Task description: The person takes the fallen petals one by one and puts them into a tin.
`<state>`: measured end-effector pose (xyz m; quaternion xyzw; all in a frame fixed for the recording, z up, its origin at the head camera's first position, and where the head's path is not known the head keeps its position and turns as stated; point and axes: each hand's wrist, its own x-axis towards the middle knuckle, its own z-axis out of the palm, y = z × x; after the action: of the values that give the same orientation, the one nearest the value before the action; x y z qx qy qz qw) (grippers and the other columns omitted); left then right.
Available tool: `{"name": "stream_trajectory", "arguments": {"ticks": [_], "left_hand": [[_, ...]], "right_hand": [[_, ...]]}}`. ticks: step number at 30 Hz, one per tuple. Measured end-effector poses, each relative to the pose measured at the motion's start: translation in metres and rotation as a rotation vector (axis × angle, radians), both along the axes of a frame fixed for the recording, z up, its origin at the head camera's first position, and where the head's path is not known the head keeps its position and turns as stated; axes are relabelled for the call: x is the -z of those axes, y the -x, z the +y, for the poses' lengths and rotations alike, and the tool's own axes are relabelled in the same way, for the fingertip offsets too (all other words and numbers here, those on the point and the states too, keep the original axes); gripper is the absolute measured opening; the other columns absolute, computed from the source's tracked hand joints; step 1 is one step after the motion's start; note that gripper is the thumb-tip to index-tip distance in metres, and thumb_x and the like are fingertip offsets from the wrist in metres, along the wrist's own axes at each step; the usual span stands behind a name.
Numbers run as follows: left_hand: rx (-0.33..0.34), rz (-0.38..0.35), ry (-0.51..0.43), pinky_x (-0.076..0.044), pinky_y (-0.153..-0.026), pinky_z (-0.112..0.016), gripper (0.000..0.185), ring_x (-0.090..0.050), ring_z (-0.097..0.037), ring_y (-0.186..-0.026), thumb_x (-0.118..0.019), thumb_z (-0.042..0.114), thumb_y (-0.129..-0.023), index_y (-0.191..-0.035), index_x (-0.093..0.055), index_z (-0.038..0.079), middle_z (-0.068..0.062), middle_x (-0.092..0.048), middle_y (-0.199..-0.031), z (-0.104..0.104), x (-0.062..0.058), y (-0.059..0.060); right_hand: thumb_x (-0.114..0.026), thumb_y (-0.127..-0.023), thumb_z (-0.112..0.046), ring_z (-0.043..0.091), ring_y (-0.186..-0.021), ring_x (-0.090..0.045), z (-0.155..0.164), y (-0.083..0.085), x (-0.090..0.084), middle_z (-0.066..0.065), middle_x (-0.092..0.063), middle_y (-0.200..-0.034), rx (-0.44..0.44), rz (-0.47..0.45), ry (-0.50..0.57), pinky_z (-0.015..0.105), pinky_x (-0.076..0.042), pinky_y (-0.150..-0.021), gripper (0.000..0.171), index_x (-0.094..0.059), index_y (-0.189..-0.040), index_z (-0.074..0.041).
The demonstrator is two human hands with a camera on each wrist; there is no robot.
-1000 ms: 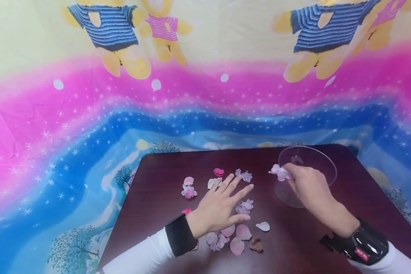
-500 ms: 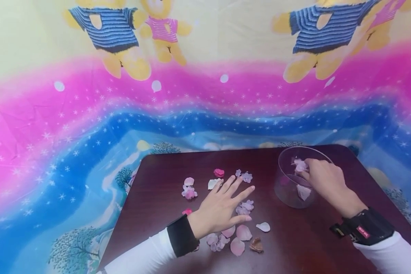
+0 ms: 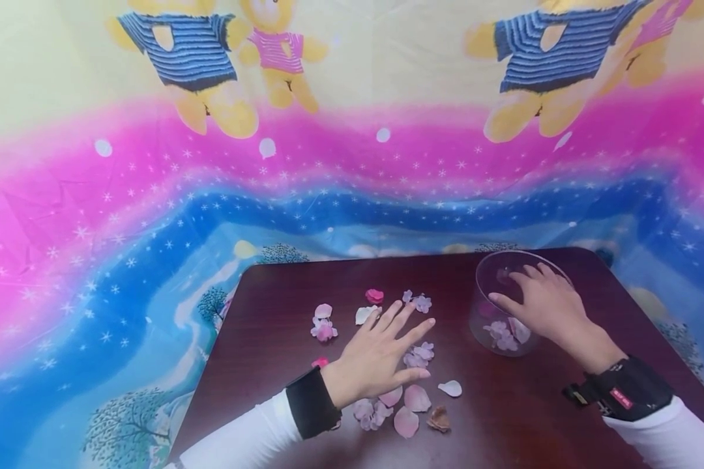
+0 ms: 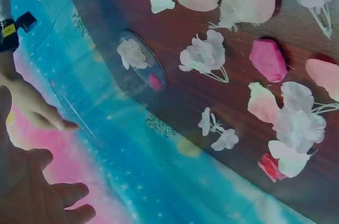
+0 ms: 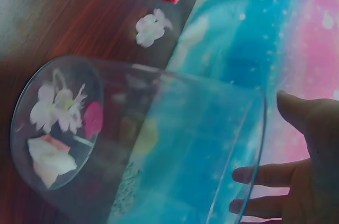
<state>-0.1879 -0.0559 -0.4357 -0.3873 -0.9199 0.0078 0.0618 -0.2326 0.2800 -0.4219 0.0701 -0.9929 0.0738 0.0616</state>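
Hands over petals and glass cup
Right hand (image 3: 540,299) relaxed above glass cup (image 3: 498,326), grasping nothing; left hand (image 3: 381,355) flat among petals (image 3: 407,397)

A dark reddish-brown wooden table (image 3: 281,306) carries a clear round glass bowl (image 3: 485,326); left of the bowl lie scattered pink and white fabric petals (image 3: 407,420) (one brown).

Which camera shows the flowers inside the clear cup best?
The right wrist view: it looks straight into the clear cup, showing the pale flower, pink petal and white petal on its bottom. The head view shows them small; the left wrist view shows them distantly.
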Motion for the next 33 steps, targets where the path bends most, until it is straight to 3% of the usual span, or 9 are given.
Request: {"name": "stream_trajectory", "arguments": {"ticks": [8, 14, 20, 27, 33], "left_hand": [[-0.063, -0.030, 0.013, -0.024, -0.126, -0.051, 0.079, -0.019, -0.027, -0.159, -0.040, 0.073, -0.097, -0.162, -0.012, 0.040, -0.004, -0.018, -0.171, -0.015, 0.003, 0.002], [-0.143, -0.032, -0.008, -0.020, -0.127, -0.052, 0.079, -0.015, -0.027, -0.160, -0.044, 0.070, -0.096, -0.162, -0.016, 0.038, -0.006, -0.016, -0.172, -0.039, 0.005, 0.007], [-0.228, -0.057, -0.058, -0.021, -0.126, -0.055, 0.079, -0.016, -0.029, -0.159, -0.047, 0.070, -0.096, -0.162, -0.021, 0.036, -0.006, -0.020, -0.171, -0.064, 0.008, 0.010], [-0.293, -0.111, -0.087, -0.020, -0.126, -0.057, 0.080, -0.018, -0.031, -0.159, -0.047, 0.070, -0.095, -0.162, -0.024, 0.033, -0.009, -0.023, -0.170, -0.086, 0.016, 0.004], [-0.309, -0.115, -0.085, -0.021, -0.125, -0.059, 0.080, -0.020, -0.033, -0.158, -0.050, 0.068, -0.094, -0.161, -0.025, 0.033, -0.010, -0.023, -0.170, -0.096, 0.020, 0.002]], "right_hand": [[-0.053, -0.095, -0.067, 0.054, -0.147, -0.023, -0.036, -0.014, -0.006, 0.032, -0.036, -0.156, -0.063, 0.102, 0.054, 0.070, -0.017, -0.118, 0.081, -0.050, -0.146, -0.004], [-0.056, -0.093, -0.067, 0.049, -0.150, -0.024, -0.071, -0.028, 0.009, 0.025, -0.033, -0.161, -0.147, 0.178, 0.061, 0.067, -0.015, -0.121, 0.081, -0.046, -0.151, -0.011], [-0.058, -0.091, -0.068, 0.044, -0.152, -0.026, -0.105, -0.036, 0.027, 0.020, -0.037, -0.161, -0.224, 0.154, 0.088, 0.063, -0.017, -0.123, 0.080, -0.049, -0.150, -0.014], [-0.060, -0.089, -0.068, 0.041, -0.153, -0.028, -0.133, -0.035, 0.051, 0.018, -0.042, -0.159, -0.271, 0.104, 0.106, 0.061, -0.019, -0.124, 0.080, -0.051, -0.150, -0.016], [-0.056, -0.090, -0.071, 0.041, -0.151, -0.033, -0.147, -0.040, 0.062, 0.019, -0.047, -0.156, -0.310, 0.093, 0.093, 0.062, -0.022, -0.123, 0.080, -0.052, -0.149, -0.017]]}}
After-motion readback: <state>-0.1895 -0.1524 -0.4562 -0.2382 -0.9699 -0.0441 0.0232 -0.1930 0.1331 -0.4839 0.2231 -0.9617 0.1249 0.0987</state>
